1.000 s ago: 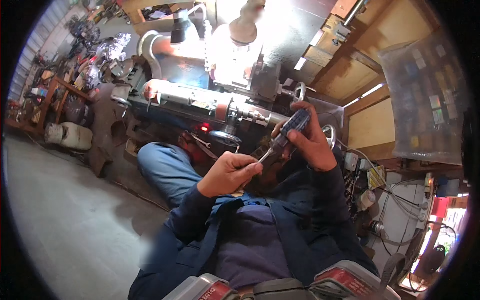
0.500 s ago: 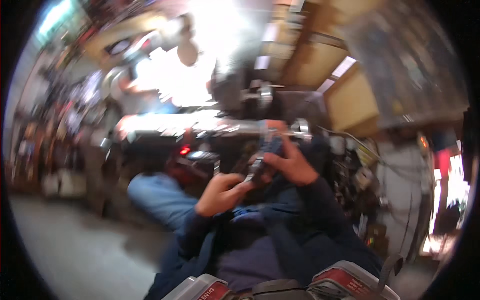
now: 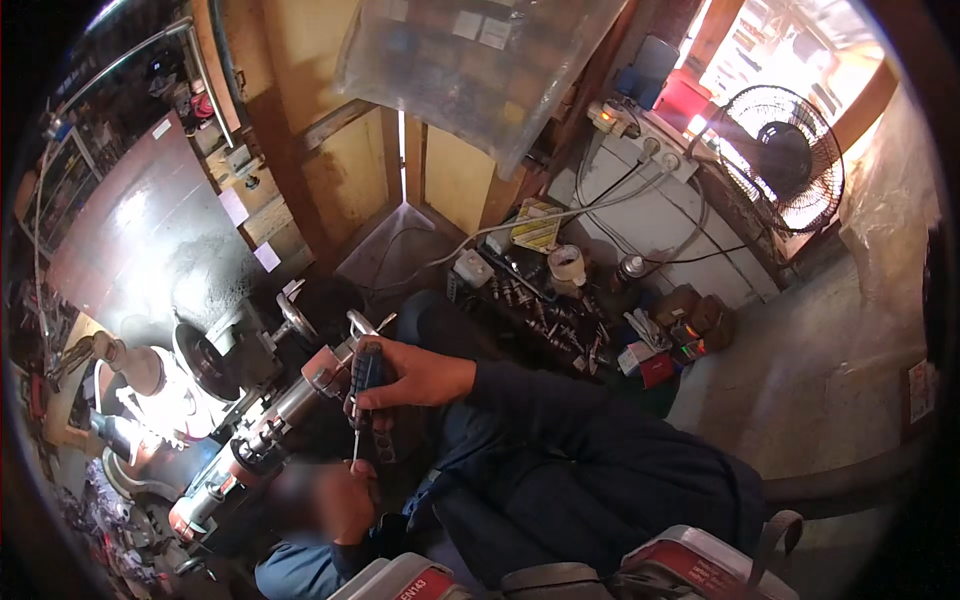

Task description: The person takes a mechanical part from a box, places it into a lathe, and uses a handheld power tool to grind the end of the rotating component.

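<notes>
My right hand (image 3: pixel 430 373) is closed around the dark, ribbed handle of a screwdriver (image 3: pixel 368 368). Its thin metal shaft points down toward my left hand (image 3: pixel 350 505), which sits low over my lap with fingers curled at the shaft's lower end. A blur covers part of that hand, so what lies between its fingers cannot be made out. Just left of both hands runs a small bench machine like a lathe, with a bright metal bed (image 3: pixel 295 405) and a red end piece. A round dark wheel (image 3: pixel 198 352) stands behind it, under strong light.
A tray of metal bits (image 3: pixel 545 320) lies on the floor ahead, beside small boxes (image 3: pixel 700 315). Cables run from a socket strip (image 3: pixel 660 150) to the right. A black fan (image 3: pixel 785 158) stands by the bright opening. A reddish-brown panel (image 3: pixel 150 225) leans at far left.
My view has swung to the right, bringing the fan and tray into sight. The screwdriver in my right hand now shows clearly, held with its shaft toward my left hand.
</notes>
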`<state>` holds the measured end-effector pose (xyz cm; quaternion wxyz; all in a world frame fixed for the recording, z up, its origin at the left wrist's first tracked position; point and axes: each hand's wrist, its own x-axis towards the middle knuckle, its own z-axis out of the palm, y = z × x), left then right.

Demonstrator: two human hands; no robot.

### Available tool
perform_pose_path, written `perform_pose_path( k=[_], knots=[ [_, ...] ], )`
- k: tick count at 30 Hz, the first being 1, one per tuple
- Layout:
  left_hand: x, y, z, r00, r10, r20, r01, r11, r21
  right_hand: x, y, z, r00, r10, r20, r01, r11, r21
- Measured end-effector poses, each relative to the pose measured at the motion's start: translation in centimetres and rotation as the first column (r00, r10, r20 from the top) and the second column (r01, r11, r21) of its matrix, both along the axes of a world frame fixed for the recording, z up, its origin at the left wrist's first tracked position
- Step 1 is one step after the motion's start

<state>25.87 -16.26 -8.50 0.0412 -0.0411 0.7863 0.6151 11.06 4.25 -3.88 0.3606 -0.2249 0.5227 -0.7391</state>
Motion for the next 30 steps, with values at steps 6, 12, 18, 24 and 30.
perform_pose_path(
  k=[6, 12, 18, 24, 30],
  knots=[
    [-1.2, 1.0, 0.1, 0.999, -0.011, 0.034, 0.002, 0.965, 0.262, 1.0, 2.2, 1.4, 0.999, 0.024, -0.044, -0.028, 0.997, -0.078],
    [-2.6, -2.7, -0.2, 0.984, 0.175, 0.031, -0.177, 0.945, 0.276, 1.0, 7.8, 3.5, 0.585, -0.773, -0.245, 0.651, 0.628, -0.426],
    [1.5, -13.5, -0.5, 0.574, 0.816, -0.073, -0.796, 0.576, 0.184, -2.8, 23.9, 3.0, -0.773, -0.402, -0.491, 0.539, -0.005, -0.843],
    [8.3, -25.3, -4.4, 0.253, 0.891, -0.376, -0.932, 0.12, -0.342, 0.0, 34.6, 2.4, -0.813, 0.096, -0.575, 0.525, -0.306, -0.794],
    [10.4, -29.5, -7.9, 0.17, 0.896, -0.411, -0.809, -0.111, -0.578, -1.3, 40.0, 2.3, -0.857, 0.172, -0.485, 0.44, -0.244, -0.864]
  ],
)
